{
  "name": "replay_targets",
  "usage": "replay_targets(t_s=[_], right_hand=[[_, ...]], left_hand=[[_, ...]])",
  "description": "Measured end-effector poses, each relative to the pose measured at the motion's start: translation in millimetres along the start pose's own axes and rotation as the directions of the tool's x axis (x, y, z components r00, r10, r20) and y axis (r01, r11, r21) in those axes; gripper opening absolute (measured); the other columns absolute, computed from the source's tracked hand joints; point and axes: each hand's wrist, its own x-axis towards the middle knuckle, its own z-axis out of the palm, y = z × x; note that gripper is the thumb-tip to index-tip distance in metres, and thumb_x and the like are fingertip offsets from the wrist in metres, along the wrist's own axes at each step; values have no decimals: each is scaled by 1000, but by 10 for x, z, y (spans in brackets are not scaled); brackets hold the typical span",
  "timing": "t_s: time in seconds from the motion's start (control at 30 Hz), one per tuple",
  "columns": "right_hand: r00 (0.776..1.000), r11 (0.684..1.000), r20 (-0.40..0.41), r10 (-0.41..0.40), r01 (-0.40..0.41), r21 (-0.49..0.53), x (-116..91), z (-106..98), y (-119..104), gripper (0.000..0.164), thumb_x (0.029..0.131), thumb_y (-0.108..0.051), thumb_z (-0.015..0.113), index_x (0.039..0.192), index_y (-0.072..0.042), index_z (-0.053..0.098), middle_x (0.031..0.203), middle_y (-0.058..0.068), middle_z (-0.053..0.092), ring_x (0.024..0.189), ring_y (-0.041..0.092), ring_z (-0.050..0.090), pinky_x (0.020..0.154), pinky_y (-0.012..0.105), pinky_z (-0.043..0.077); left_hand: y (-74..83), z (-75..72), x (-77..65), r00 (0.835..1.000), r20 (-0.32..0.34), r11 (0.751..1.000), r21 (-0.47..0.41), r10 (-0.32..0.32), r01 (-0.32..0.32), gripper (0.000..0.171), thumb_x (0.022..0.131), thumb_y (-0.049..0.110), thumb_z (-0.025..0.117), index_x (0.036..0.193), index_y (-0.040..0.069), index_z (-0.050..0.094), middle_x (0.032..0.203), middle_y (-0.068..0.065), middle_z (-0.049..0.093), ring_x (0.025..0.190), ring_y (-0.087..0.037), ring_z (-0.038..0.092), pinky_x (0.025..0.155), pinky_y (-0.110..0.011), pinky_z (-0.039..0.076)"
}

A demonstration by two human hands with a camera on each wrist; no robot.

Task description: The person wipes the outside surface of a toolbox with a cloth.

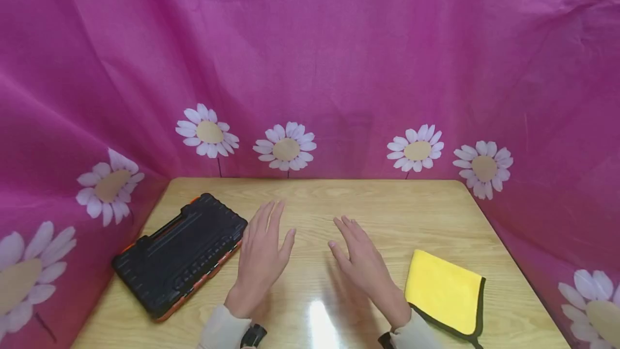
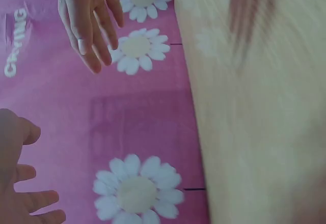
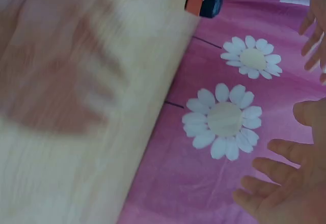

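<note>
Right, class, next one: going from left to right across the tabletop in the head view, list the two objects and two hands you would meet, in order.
Black case with orange edging, left hand, right hand, yellow cloth with dark trim.

On the table, case left, cloth right.

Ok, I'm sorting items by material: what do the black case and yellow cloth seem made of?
Black case: probably hard plastic, fairly matte, judging by its moulded ridges. Yellow cloth: fabric, perhaps microfibre, dull-finished, with dark bound edging.
</note>
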Motion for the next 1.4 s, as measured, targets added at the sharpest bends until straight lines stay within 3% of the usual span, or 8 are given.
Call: replay_targets(t_s=[0.43, 0.53, 0.57, 0.67, 0.77, 0.9, 1.07, 1.4], right_hand=[[995, 946, 67, 70, -87, 312, 106, 479, -158, 48, 103, -28, 58, 143, -1, 51, 141, 15, 56, 126, 26, 54, 107, 47, 41], [994, 933, 88, 62, -89, 348, 154, 582, -191, 48, 103, -27, 58, 142, 1, 52, 138, 17, 58, 76, 20, 62, 105, 47, 43], [994, 932, 91, 56, -85, 352, 174, 616, -201, 47, 103, -27, 57, 141, 1, 53, 137, 18, 58, 75, 20, 62, 104, 47, 44], [993, 926, 110, 33, -72, 371, 235, 715, -229, 47, 104, -25, 56, 140, 4, 52, 137, 20, 58, 78, 27, 66, 102, 48, 46], [990, 911, 141, 21, -78, 406, 306, 815, -259, 47, 105, -25, 55, 139, 6, 52, 138, 22, 56, 125, 37, 55, 100, 47, 48], [979, 875, 203, 18, -114, 471, 414, 938, -325, 49, 106, -27, 52, 140, 9, 50, 140, 24, 54, 126, 40, 53, 99, 46, 48], [966, 869, 257, 32, -154, 471, 564, 1080, -441, 50, 105, -28, 53, 140, 7, 50, 140, 23, 54, 125, 38, 55, 100, 45, 48], [941, 866, 332, 73, -224, 446, 871, 1324, -663, 52, 105, -29, 52, 144, 4, 47, 144, 20, 51, 129, 36, 52, 102, 43, 47]], left_hand=[[-457, -135, -332, 968, 9, 960, -126, -251, 250, 56, 97, 20, 67, 146, 4, 46, 143, -16, 51, 128, -37, 47, 102, -57, 41], [-539, -198, -371, 940, 49, 931, -130, -338, 342, 58, 98, 23, 64, 149, 4, 42, 146, -18, 48, 130, -38, 45, 101, -60, 40], [-570, -223, -384, 926, 64, 918, -127, -371, 376, 59, 99, 24, 63, 150, 5, 40, 148, -18, 46, 132, -38, 43, 102, -61, 39], [-676, -293, -430, 883, 80, 876, -112, -463, 470, 61, 100, 25, 61, 153, 5, 36, 151, -19, 41, 136, -39, 38, 104, -63, 36], [-781, -366, -495, 847, 67, 840, -105, -527, 532, 61, 101, 24, 60, 153, 6, 35, 150, -21, 41, 137, -40, 37, 104, -64, 35], [-918, -445, -604, 819, 19, 813, -102, -574, 573, 59, 100, 21, 60, 151, 4, 36, 147, -23, 43, 134, -42, 39, 102, -65, 36], [-1088, -512, -721, 785, -46, 784, -108, -618, 611, 58, 99, 18, 61, 149, 2, 38, 145, -25, 43, 132, -45, 38, 101, -66, 35], [-1301, -600, -888, 789, -119, 798, -103, -603, 594, 65, 91, 8, 70, 145, -7, 38, 142, -33, 38, 131, -50, 32, 105, -64, 29]])
